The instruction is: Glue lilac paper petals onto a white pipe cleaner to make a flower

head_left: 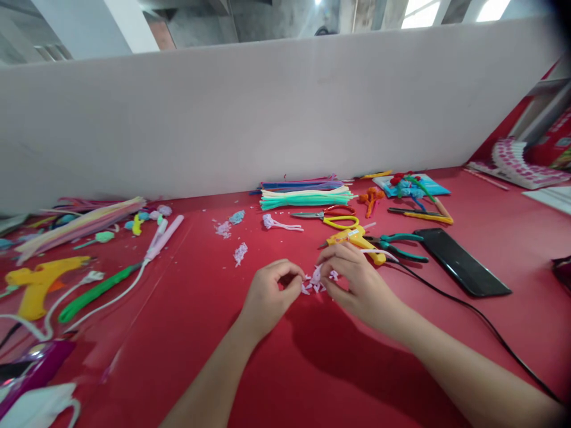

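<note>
Bends the left hand point(270, 291) and the right hand point(354, 279) over a little heap of pale purple bits point(316, 279) on the red bench point(267, 380). Curls the left grip nearly closed, just beside the heap; cannot tell whether pinching a bit or not. Curves the right grip around the other side; cannot tell whether holding anything there. Uses just fingertips, most likely, for such tiny bits. Has a yellow glue gun point(345, 239) and green pliers point(404, 237) lying just past the right hand, maybe for easy grabbing. Puts scissors point(325, 215) farther back, and bundled fuzzy sticks point(307, 198) near the white board point(285, 119), perhaps to leave room up front. Sees a small pale label on the glue gun, too tiny to read. Sees marks on a red box point(557, 139) at far right, too blurry for any words. Cannot read any name on the blue packet point(435, 186) or the black phone point(464, 261).
</note>
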`<state>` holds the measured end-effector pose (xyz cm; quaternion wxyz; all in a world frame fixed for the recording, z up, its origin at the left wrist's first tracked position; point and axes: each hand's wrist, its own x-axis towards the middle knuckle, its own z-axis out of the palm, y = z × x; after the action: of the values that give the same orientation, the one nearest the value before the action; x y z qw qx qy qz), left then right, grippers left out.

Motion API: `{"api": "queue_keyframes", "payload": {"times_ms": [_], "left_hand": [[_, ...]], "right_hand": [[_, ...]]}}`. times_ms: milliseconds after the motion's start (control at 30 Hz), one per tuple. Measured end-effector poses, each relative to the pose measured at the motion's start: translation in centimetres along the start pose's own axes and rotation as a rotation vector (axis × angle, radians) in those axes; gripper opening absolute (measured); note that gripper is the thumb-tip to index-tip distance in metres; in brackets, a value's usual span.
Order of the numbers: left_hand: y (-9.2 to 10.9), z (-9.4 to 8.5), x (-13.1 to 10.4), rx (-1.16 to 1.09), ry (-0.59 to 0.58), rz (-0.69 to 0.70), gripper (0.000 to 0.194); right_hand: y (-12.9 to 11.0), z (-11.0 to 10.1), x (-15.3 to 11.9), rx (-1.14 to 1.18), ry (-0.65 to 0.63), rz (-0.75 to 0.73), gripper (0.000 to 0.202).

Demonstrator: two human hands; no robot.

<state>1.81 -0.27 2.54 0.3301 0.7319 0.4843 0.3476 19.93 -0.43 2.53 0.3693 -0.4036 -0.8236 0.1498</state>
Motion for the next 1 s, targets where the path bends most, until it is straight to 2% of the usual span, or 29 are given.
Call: {"api": "queue_keyframes", "payload": {"times_ms": [200, 367, 500, 700, 900, 1000], "left_hand": [[0.6, 0.6, -0.1, -0.184, -0.075, -0.098, 0.013], [0.4, 0.6, -0.1, -0.307, -0.099, -0.102, 0.016], [0.2, 0.4, -0.1, -0.427, -0.059, -0.132, 0.013], [-0.1, 0.7, -0.2, -0.581, -0.006, -0.141, 0.012], [-0.2, 1.3, -0.3, -0.59, 0.042, -0.141, 0.014], [0.1, 1.2, -0.4, -0.554, 0.03, -0.129, 0.015]], "right_hand": [[-0.2, -0.1, 0.0, -0.002, -0.009, -0.02, 0.012], [-0.7, -0.1, -0.2, 0.009, -0.008, -0.04, 0.012], [-0.6, 0.0, -0.3, 0.054, 0.078, -0.051, 0.008], [-0.5, -0.1, -0.2, 0.132, 0.058, -0.136, 0.014], [-0.3, 0.2, -0.4, 0.101, 0.101, -0.111, 0.011], [-0.3, 0.3, -0.4, 0.107, 0.085, -0.025, 0.011]]}}
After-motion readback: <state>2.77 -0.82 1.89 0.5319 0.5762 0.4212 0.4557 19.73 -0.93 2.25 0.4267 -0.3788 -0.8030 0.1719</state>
